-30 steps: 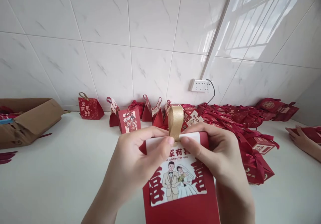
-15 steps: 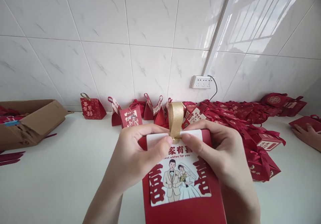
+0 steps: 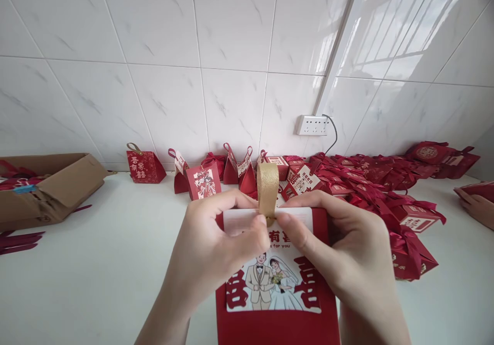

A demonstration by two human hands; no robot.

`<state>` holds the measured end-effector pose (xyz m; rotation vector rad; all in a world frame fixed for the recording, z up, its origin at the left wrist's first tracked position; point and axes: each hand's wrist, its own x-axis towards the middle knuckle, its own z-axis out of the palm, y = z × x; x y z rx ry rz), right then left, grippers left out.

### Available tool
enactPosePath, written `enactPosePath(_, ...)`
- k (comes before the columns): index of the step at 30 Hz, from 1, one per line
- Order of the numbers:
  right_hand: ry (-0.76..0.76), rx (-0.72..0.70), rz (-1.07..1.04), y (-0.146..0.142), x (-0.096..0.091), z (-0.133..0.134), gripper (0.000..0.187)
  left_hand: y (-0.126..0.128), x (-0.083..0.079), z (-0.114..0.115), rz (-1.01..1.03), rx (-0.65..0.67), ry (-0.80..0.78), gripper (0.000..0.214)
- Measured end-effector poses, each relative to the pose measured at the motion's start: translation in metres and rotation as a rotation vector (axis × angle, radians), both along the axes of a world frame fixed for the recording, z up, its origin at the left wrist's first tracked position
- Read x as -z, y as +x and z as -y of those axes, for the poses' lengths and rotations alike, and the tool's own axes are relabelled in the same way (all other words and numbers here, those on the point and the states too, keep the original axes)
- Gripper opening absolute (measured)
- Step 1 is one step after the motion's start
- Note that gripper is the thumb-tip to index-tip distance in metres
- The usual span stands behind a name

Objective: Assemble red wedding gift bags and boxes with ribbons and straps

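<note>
Head view: a glossy white tiled wall with grey veins (image 3: 165, 20) rises across the back, and a smooth white counter (image 3: 96, 278) runs along its foot. A long heap of red ribbon-tied card boxes (image 3: 370, 175) crowds the back right. Nearer the wall's middle, a row of small red tent-shaped boxes (image 3: 230, 170) bounds the far side. An open brown cardboard carton (image 3: 73, 180) sits at the left edge. The widest stretch of open counter lies between that carton and the left forearm, with a smaller one beyond the right wrist.

Both forearms reach up from the bottom edge and slant inward, so the left hand (image 3: 216, 242) and right hand (image 3: 347, 247) face each other. Between them is a tall red card box (image 3: 278, 329), its lower end out of sight, so I can't tell whether it touches the counter. Both hands are pinched on its top, thumbs in front, fingers curled behind. A white printed card with a bridal couple (image 3: 270, 293) covers much of its front. A gold ribbon loop (image 3: 267, 185) stands above the top edge, a thumb close on either side of its foot.
</note>
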<state>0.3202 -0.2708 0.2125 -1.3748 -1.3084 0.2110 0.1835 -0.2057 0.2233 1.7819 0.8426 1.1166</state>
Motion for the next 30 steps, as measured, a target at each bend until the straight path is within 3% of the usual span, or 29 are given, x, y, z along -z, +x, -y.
enactPosePath(22,0.014,0.036,-0.064,-0.007,-0.003,0.002,0.019,0.0,0.005,-0.001,0.001,-0.006,0.07,0.014)
enactPosePath(26,0.013,-0.004,-0.055,-0.001,-0.002,0.0,0.018,-0.001,0.006,-0.007,0.098,0.107,0.03,0.021)
enactPosePath(30,0.073,-0.125,0.116,0.013,0.001,-0.002,0.008,-0.003,0.004,-0.012,0.108,0.126,0.074,0.018)
